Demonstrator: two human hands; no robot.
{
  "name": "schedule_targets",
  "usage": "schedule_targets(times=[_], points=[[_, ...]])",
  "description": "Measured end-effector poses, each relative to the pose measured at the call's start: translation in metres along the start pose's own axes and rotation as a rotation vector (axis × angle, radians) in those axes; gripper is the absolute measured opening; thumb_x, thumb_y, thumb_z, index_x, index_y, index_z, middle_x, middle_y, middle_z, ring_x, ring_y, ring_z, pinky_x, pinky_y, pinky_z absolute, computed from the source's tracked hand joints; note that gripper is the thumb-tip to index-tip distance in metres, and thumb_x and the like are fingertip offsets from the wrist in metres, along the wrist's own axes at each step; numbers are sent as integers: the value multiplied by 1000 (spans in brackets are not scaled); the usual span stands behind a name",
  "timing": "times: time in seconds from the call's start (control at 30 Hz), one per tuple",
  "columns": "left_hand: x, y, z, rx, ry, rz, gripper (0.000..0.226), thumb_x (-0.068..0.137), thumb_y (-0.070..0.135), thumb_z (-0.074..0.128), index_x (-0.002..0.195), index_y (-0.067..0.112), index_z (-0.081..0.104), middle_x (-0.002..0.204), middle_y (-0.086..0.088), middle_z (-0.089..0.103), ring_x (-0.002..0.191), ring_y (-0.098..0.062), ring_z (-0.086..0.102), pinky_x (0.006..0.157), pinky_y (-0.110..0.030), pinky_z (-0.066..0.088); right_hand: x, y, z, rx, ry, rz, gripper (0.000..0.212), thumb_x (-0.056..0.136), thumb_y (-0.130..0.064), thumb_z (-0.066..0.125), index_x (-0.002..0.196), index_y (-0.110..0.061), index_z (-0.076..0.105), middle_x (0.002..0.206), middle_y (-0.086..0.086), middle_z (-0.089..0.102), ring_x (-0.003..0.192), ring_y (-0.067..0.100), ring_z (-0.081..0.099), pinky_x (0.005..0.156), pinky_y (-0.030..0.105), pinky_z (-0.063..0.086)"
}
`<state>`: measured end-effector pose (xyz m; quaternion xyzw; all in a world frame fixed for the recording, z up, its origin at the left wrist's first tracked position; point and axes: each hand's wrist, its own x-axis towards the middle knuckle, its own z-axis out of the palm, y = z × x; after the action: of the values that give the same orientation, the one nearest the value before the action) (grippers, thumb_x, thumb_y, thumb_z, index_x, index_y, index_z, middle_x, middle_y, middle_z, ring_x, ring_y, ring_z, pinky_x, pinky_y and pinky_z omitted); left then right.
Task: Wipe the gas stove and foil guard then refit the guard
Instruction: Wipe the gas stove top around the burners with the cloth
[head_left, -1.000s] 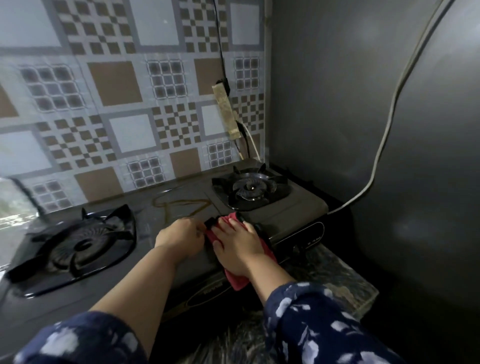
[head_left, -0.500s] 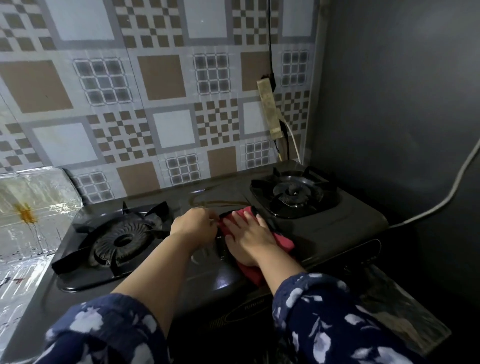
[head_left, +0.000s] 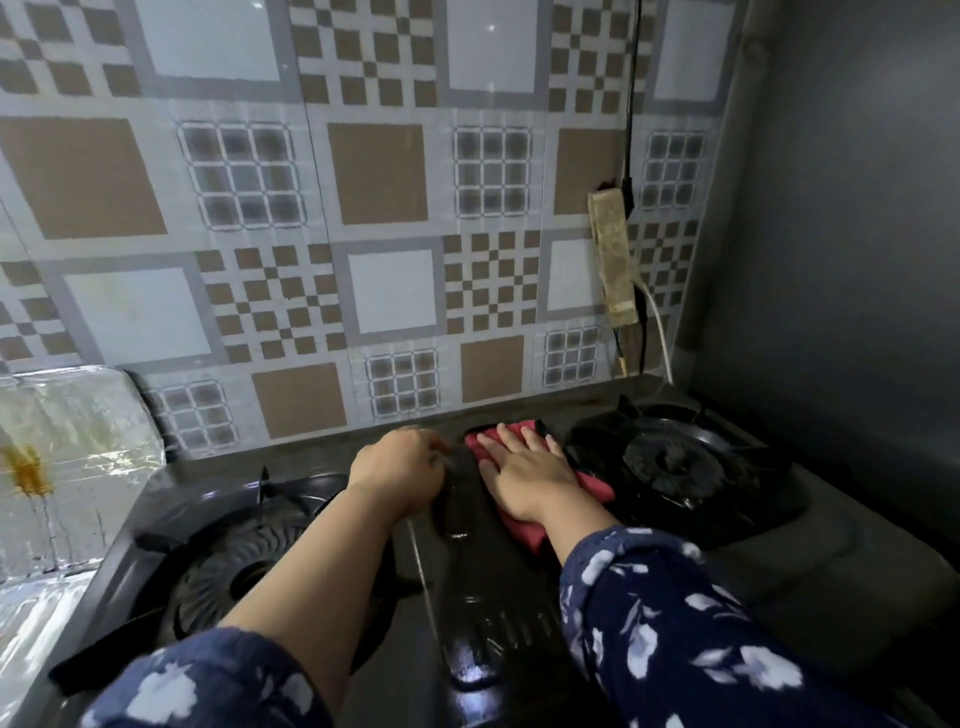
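A black two-burner gas stove (head_left: 483, 613) fills the lower view, its glossy middle panel wet. My right hand (head_left: 524, 470) lies flat, fingers spread, pressing a red cloth (head_left: 524, 530) onto the panel near the back edge, between the burners. My left hand (head_left: 397, 467) rests beside it as a loose fist on the stove top; whether it holds anything I cannot tell. The foil guard (head_left: 67, 467), shiny and stained with orange streaks, stands against the wall at the far left.
Left burner grate (head_left: 234, 561) and right burner grate (head_left: 670, 462) flank my hands. A grimy power strip (head_left: 613, 254) with cables hangs on the tiled wall above the right burner. A dark grey wall closes the right side.
Both hands and the red cloth have slid away from the stove's front edge toward the back by the tiled wall. The camera has swung left and leaned in.
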<state>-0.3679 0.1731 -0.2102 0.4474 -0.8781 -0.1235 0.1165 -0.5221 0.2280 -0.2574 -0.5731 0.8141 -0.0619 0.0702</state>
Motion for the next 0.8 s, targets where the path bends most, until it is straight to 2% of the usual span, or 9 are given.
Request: schedule_targets(times=[0.17,0.4,0.6,0.73,0.8], points=[[44,-15,4,-6,-11,4,36,87,21,47,117,33,61,124,0,62,110,-22,59,91,-38,51,51,2,-3,17,1,-34,52,99,-53,13,149,-41,14,161,-9,3,148,21,-1,118,46,-4],[77,-23,18,22,-11,57,35,87,23,46,117,35,60,123,2,63,107,-21,61,88,-41,53,96,13,-6,13,0,107,54,97,-55,10,149,-41,14,161,-6,3,148,25,-2,117,52,-7],[65,-29,10,-16,-33,-1,37,87,19,46,118,34,60,124,-2,62,109,-24,59,90,-40,51,59,-4,-4,48,-38,-13,49,99,-44,14,148,-44,11,161,-11,0,148,23,-6,118,47,-8],[44,-10,6,-90,-47,15,35,87,21,48,117,33,60,118,-2,63,101,-22,62,87,-42,54,20,-10,-2,-3,-79,-42,53,99,-44,17,150,-39,6,161,-6,-4,148,24,-8,118,46,-7],[34,-2,4,-110,-50,15,35,87,20,48,118,33,60,114,-2,65,97,-21,64,85,-41,55,5,-9,-11,56,-152,-34,57,98,-44,21,151,-36,2,161,-3,-7,148,23,-9,118,45,-8]])
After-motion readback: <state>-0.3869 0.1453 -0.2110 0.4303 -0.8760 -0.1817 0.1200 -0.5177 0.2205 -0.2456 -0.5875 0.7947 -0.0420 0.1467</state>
